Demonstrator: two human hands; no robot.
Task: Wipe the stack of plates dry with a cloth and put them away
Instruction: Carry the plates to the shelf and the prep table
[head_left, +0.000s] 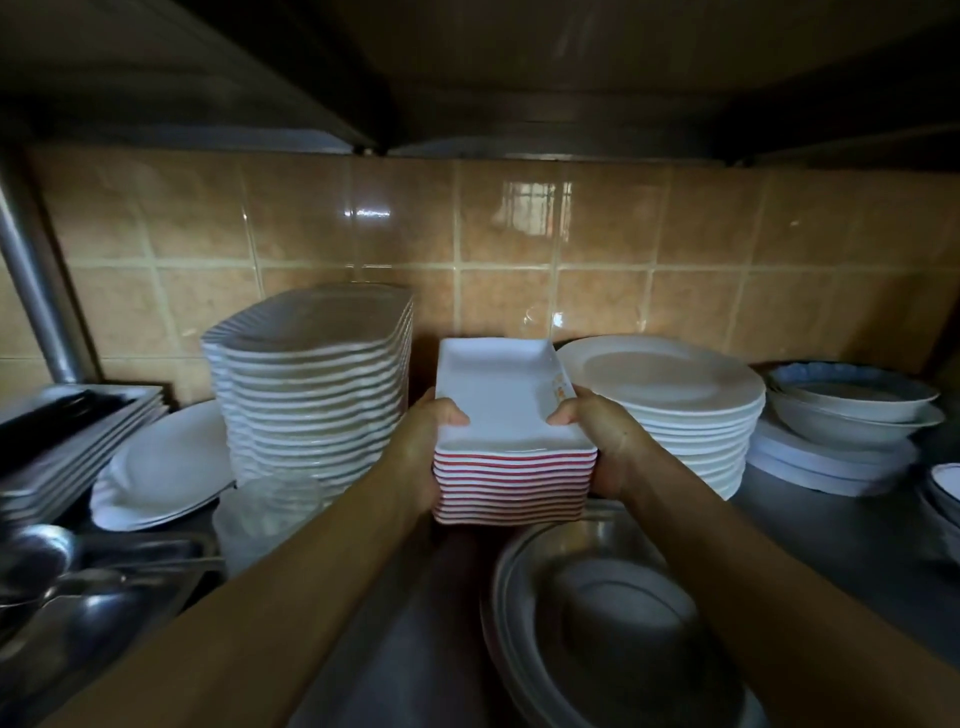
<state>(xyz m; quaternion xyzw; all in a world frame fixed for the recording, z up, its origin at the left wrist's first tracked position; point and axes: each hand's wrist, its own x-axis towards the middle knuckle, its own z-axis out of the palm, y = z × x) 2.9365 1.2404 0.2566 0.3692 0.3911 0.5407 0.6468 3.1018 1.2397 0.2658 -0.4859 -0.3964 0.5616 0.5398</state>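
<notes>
Mid-frame, left hand (415, 452) and right hand (602, 441) clamp the plates (511, 457); bowls (597, 623) at lower right seem to nest, though blurred

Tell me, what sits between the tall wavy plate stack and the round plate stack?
In the head view, the red-edged square plates, gripped by the left hand and right hand.

Steel shelf (841, 540) bearing plate stacks (311, 384), round plates (675, 410), bowls (852, 405), metal basins (597, 623), trays (72, 431).
</notes>
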